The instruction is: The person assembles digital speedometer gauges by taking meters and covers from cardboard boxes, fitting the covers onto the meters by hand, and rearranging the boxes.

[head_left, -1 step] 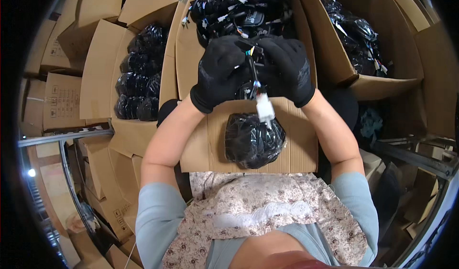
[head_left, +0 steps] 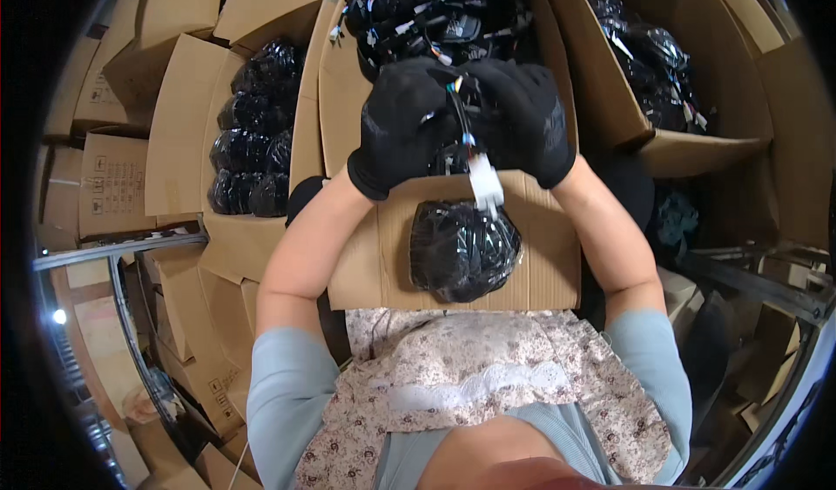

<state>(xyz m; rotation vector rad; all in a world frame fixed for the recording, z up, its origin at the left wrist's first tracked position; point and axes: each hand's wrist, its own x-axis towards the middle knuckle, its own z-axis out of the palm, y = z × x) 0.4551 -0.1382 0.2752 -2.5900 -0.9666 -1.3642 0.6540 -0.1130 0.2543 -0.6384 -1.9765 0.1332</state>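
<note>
Both my hands wear black gloves, and their fingers are curled in around a black wired part. My left hand (head_left: 402, 124) grips its left side and my right hand (head_left: 525, 122) its right; the gloves hide most of its body. From between them hangs its short cable (head_left: 462, 120), with coloured wires showing and a white plug connector (head_left: 486, 183) at the end. Just below the connector, a black bundle in clear plastic wrap (head_left: 464, 250) lies on a cardboard flap (head_left: 553, 263) in front of me.
Beyond my hands, an open carton (head_left: 338, 98) holds a heap of black wired parts (head_left: 435, 20). To the left, another carton (head_left: 178, 133) contains rows of wrapped black bundles (head_left: 248, 155). A right-hand carton (head_left: 705, 155) holds bagged black parts (head_left: 653, 59). Metal rails (head_left: 122, 250) flank me.
The dangling white connector has risen slightly, closer to my hands. Both hands keep their hold on the black wired part and have barely moved.
</note>
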